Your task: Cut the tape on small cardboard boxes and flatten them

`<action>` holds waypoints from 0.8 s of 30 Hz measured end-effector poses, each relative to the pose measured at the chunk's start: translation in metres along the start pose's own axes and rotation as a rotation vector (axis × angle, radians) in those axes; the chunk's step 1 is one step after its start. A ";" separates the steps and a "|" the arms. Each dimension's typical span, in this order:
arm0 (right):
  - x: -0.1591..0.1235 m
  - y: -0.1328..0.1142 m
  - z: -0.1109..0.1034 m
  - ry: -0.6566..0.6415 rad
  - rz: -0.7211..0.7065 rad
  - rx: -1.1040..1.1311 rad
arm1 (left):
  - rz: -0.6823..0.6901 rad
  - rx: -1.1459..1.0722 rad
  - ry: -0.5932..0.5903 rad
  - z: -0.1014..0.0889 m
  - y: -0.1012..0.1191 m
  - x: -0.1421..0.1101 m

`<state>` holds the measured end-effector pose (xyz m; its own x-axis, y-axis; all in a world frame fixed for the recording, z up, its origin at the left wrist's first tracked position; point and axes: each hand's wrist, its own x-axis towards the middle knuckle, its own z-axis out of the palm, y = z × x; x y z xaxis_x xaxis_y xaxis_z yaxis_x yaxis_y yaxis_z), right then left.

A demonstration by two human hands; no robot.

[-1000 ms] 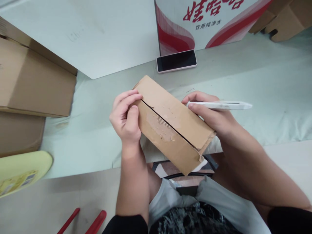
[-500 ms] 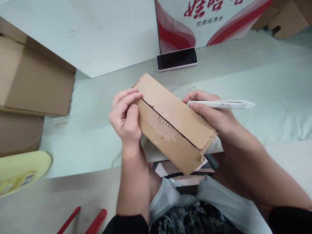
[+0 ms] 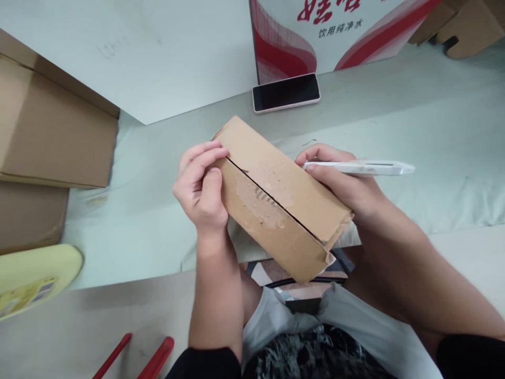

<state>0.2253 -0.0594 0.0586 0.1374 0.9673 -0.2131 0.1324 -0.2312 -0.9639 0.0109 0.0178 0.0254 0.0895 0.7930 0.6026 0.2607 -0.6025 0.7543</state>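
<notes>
A long brown cardboard box (image 3: 276, 197) lies tilted in front of me over the table edge, its top flaps meeting along a dark seam with torn tape marks. My left hand (image 3: 199, 187) grips the box's left end, fingers curled over the top and thumb on the side. My right hand (image 3: 343, 181) rests against the box's right side and holds a white pen-like cutter (image 3: 361, 168) that points right.
A black phone (image 3: 286, 92) lies beyond the box, in front of a red and white carton (image 3: 315, 37). Brown cardboard boxes (image 3: 51, 137) stand at the left, a yellow object (image 3: 35, 279) at lower left, red handles (image 3: 134, 358) at the bottom.
Hands and box hold their pose. The view has drifted slightly, so everything sits a little higher in the frame.
</notes>
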 end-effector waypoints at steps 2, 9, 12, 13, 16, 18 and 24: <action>0.000 0.000 0.000 0.001 -0.002 -0.010 | -0.004 -0.015 0.002 0.001 0.001 0.000; -0.001 0.000 -0.001 -0.010 0.006 0.005 | -0.017 -0.071 0.019 0.003 0.001 -0.002; -0.002 0.000 -0.001 -0.006 0.028 0.015 | -0.023 -0.069 0.008 0.002 -0.001 -0.003; -0.003 0.000 -0.001 -0.001 0.043 0.017 | -0.021 -0.063 0.007 0.001 -0.001 -0.003; -0.004 0.000 -0.001 0.008 0.071 0.015 | -0.009 -0.029 0.001 0.000 -0.001 -0.003; -0.004 0.000 -0.001 0.004 0.073 0.013 | -0.004 -0.005 -0.007 0.000 0.000 -0.003; -0.005 -0.001 -0.003 0.017 0.060 -0.018 | -0.003 -0.012 0.008 0.000 0.000 -0.004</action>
<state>0.2271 -0.0647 0.0609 0.1625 0.9497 -0.2678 0.1413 -0.2910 -0.9462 0.0108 0.0147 0.0237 0.0809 0.7938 0.6027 0.2492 -0.6016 0.7589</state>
